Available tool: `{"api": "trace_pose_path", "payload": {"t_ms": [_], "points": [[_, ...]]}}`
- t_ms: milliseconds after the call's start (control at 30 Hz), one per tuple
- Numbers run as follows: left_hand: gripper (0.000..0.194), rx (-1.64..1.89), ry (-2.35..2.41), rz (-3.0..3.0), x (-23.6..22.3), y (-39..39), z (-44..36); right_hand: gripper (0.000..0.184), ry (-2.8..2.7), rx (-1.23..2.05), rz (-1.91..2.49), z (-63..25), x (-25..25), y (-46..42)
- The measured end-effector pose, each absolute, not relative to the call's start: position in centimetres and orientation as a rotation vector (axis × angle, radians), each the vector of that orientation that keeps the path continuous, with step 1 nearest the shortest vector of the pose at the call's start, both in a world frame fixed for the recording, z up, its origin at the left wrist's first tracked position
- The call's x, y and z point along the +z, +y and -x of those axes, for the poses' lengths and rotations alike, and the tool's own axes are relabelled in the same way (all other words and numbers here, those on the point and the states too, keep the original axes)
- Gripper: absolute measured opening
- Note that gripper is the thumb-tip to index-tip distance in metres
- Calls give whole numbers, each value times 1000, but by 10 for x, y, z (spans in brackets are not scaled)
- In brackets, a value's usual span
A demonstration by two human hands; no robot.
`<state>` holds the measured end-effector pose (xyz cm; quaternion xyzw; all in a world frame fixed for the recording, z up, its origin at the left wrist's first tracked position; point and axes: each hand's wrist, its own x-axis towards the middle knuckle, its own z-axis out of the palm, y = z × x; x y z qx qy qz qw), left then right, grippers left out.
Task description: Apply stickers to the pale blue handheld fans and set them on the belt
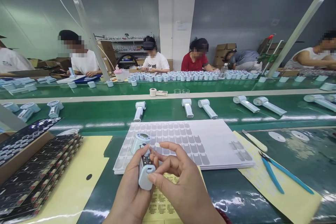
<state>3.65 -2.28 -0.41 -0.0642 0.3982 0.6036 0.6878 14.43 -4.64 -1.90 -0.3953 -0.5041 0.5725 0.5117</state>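
Pale device [146, 179] in left hand [132, 185] (right hand [181, 182] against it)

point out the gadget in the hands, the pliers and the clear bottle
Gadget [146, 180], head view: pale end of its handle.
Pliers [272, 175], head view: one blue handle.
Bottle [224, 71], head view: its clear body.

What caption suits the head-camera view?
Left hand holds a round-headed pale blue plastic device, right hand at its end.

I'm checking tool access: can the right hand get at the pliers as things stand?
Probably yes: the pliers lie uncovered, right of the right hand, with nothing tall between, though it would first have to leave the device.
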Motion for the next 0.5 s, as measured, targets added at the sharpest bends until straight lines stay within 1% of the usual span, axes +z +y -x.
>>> {"api": "trace_pose_path", "payload": {"t_ms": [300, 367, 500], "points": [[13, 1360, 831, 186, -1, -26, -38, 51, -1249, 1352, 978, -144, -19, -47], [12, 1375, 822, 202, 0, -28, -41, 53, -1317, 1256, 987, -142, -22, -50], [14, 1357, 809, 233, 3, -31, -45, 65, -1473, 870, 1063, -137, -30, -55]]}}
